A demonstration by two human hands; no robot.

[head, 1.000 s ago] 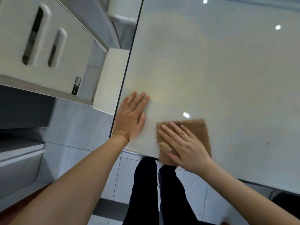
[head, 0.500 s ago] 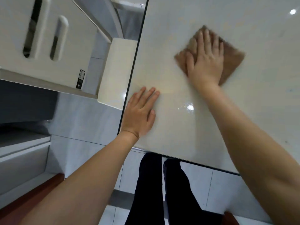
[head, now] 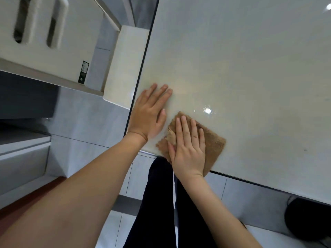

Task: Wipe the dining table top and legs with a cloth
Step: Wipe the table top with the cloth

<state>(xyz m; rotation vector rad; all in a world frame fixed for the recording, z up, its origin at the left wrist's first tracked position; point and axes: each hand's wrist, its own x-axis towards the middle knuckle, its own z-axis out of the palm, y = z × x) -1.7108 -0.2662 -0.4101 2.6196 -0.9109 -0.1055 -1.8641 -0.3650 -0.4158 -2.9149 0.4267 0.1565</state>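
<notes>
Head view looks down on the glossy pale cream dining table top (head: 232, 68), where the right hand (head: 188, 149) lies flat, fingers straight and together, pressing the fuzzy tan square cloth (head: 213, 145) against the surface. The hand clamps nothing; the palm simply pins the cloth. The cloth sits at the near edge of the top, close to its near-left corner, and its lower corner hangs just over that edge.

Half a second ago the same hand and cloth were stretched well out across the top with the arm extended; now they are drawn back to the near edge, much where they were a second ago. That reads as one full out-and-back stroke over this strip.

The left hand (head: 149, 117) has kept its place, spread flat with straight fingers on the top by the dark left edge, just beside the cloth, bracing and holding nothing.

As a judgement, this lane near the corner is covered, while the broad stretch of top to the right is probably yet to be wiped, and the legs, hidden from here, come later.
</notes>
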